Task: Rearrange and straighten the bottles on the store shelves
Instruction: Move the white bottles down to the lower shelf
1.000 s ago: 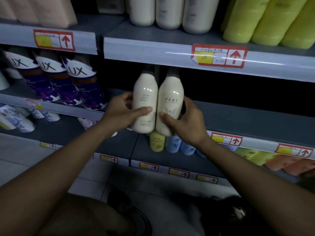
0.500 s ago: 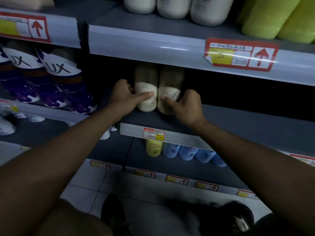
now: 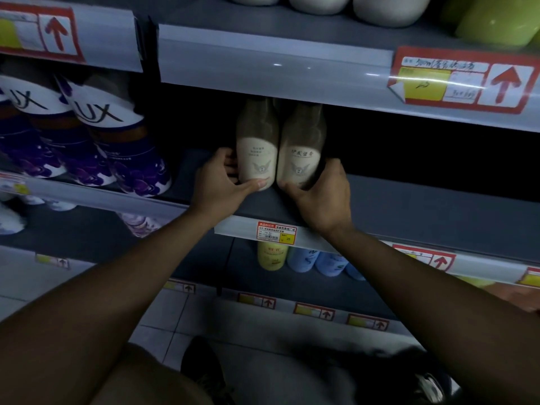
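Note:
Two cream bottles stand side by side, touching, on the grey middle shelf (image 3: 409, 211), their tops in the shadow of the shelf above. My left hand (image 3: 217, 185) wraps the base of the left cream bottle (image 3: 257, 147), thumb across its front. My right hand (image 3: 324, 197) grips the base of the right cream bottle (image 3: 302, 147) from the right side. Both bottles show a winged emblem facing outward.
Purple and white LUX bottles (image 3: 96, 135) crowd the shelf to the left. White bottles (image 3: 315, 1) and a green bottle (image 3: 496, 21) stand on the upper shelf. A yellow bottle (image 3: 270, 255) and blue bottles (image 3: 318, 261) sit below. The middle shelf is bare to the right.
Both hands carried the two cream bottles from in front of the shelves back onto the middle shelf and set them upright, deeper under the upper shelf. The camera moved closer.

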The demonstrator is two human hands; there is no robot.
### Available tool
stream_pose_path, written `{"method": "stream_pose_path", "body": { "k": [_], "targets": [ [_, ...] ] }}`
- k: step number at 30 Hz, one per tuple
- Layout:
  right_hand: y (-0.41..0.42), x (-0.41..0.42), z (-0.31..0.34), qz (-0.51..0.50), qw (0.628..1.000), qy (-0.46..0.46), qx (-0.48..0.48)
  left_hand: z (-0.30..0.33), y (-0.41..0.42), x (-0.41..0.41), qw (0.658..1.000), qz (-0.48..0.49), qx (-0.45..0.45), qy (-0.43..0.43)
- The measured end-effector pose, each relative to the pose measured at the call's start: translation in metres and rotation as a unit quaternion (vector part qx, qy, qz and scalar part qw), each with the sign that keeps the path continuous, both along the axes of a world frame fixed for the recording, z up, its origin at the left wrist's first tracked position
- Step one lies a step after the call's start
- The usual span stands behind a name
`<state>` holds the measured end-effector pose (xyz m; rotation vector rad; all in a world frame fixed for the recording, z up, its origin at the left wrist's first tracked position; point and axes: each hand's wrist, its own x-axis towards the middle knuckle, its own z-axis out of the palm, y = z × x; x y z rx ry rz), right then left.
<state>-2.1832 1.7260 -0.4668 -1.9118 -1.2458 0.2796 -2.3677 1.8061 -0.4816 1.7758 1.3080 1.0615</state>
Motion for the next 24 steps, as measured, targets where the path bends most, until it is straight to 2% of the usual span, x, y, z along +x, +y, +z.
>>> {"method": "stream_pose_path", "body": {
  "k": [12,24],
  "targets": [
    [0.015,0.005,0.002,-0.020,0.999,-0.002,-0.024,-0.007,0.030,0.013,0.999,0.015,-0.018,0.021],
    [0.015,0.002,-0.002,-0.019,1.000,-0.009,-0.022,-0.011,0.036,0.010,0.999,-0.029,-0.024,0.023]
  ]
}}
